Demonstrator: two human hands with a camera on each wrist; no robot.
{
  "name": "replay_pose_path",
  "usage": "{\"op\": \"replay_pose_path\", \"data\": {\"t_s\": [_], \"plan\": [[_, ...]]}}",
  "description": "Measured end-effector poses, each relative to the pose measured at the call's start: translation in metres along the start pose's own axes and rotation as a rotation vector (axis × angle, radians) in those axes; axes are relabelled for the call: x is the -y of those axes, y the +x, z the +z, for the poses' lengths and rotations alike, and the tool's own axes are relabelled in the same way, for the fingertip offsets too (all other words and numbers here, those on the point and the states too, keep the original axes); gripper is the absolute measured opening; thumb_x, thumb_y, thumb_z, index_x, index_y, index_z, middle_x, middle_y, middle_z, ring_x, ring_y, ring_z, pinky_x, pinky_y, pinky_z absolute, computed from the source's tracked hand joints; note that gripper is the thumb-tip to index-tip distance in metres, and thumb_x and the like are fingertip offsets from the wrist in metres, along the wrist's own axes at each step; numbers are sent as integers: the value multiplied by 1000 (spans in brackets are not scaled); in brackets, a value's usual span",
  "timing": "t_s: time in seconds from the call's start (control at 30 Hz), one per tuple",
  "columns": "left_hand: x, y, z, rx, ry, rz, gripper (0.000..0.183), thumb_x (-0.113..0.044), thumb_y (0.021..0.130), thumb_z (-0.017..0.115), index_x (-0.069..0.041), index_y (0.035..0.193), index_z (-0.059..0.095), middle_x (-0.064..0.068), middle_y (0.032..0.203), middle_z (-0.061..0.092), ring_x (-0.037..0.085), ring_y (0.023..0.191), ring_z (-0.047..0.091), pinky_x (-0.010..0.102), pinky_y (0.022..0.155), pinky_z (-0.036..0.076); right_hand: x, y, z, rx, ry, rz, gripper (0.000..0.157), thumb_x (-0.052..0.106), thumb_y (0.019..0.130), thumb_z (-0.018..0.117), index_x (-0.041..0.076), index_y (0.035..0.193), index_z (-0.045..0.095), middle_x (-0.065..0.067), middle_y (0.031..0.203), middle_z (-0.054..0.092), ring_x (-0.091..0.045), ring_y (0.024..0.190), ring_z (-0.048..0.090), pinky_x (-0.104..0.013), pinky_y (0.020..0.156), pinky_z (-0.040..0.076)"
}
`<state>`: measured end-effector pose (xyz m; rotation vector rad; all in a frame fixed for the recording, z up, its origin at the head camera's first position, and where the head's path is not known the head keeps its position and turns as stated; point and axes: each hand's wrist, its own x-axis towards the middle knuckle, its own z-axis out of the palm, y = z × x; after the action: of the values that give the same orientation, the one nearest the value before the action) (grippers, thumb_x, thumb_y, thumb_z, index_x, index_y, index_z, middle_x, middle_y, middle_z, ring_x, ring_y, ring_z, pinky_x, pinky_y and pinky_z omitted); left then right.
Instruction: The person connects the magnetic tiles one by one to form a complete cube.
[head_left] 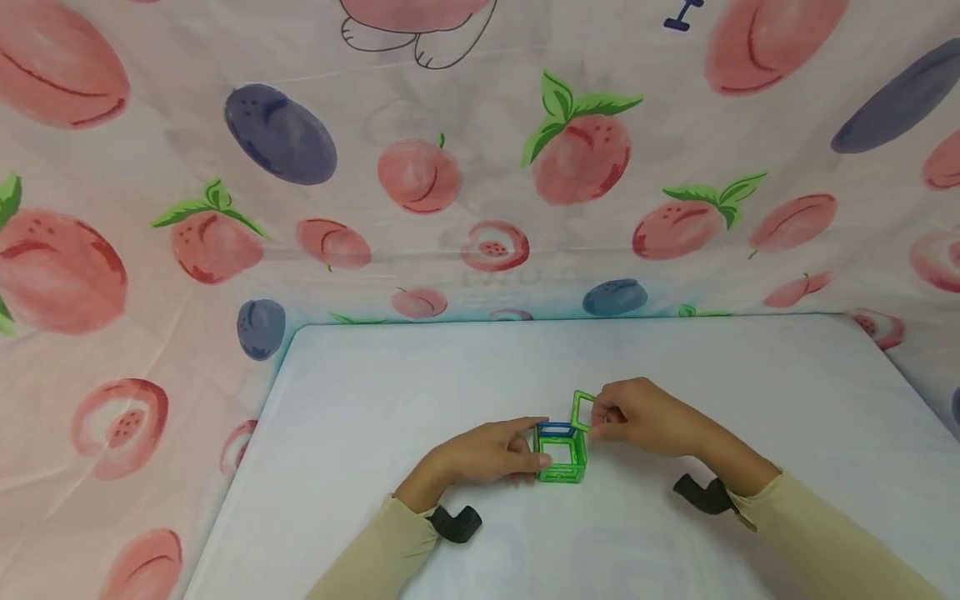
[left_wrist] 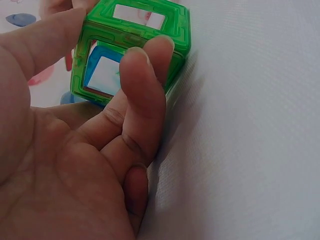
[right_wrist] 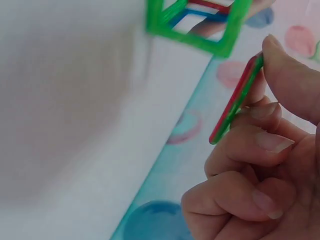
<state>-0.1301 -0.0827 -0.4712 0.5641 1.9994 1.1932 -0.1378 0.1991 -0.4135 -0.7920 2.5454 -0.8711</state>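
A small box of see-through magnetic tiles, mostly green with a blue tile at its far side, stands on the white table. My left hand holds it from the left, thumb at the near edge and a finger reaching to the far corner. In the left wrist view, fingertips rest against the green tile frame. My right hand pinches a square green magnetic tile upright by the box's far right corner. Edge-on in the right wrist view, that tile shows green and red sides.
The white tabletop spreads around both hands. A fruit-print cloth hangs behind and at the sides of the table. Black wrist mounts stick out below both sleeves.
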Motion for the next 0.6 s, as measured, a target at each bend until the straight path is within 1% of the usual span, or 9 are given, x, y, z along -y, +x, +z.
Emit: {"op": "replay_pose_path", "data": {"t_s": [0.2, 0.43, 0.6], "plan": [[1, 0, 0, 1, -6, 9, 67, -41, 99, 67, -20, 157, 41, 2, 84, 73, 11, 76, 65, 25, 80, 49, 21, -1, 7, 45, -12, -17, 17, 24, 90, 80, 22, 80, 67, 10, 70, 48, -2, 64, 44, -21, 57, 37], [2, 0, 0, 3, -17, 38, 65, -37, 99, 68, -21, 156, 42, 3, 84, 73, 13, 76, 67, 25, 75, 52, 34, 5, 16, 74, -98, -3, 22, 27, 88, 81, 23, 75, 63, 11, 71, 48, -3, 64, 43, -21, 57, 35], [3, 0, -1, 3, -18, 54, 64, -35, 99, 69, -22, 156, 42, 3, 83, 72, 13, 74, 66, 24, 74, 52, 43, 7, 20, 82, -154, 9, 24, 27, 88, 82, 24, 75, 62, 11, 73, 48, -5, 68, 44, -23, 58, 37]]}}
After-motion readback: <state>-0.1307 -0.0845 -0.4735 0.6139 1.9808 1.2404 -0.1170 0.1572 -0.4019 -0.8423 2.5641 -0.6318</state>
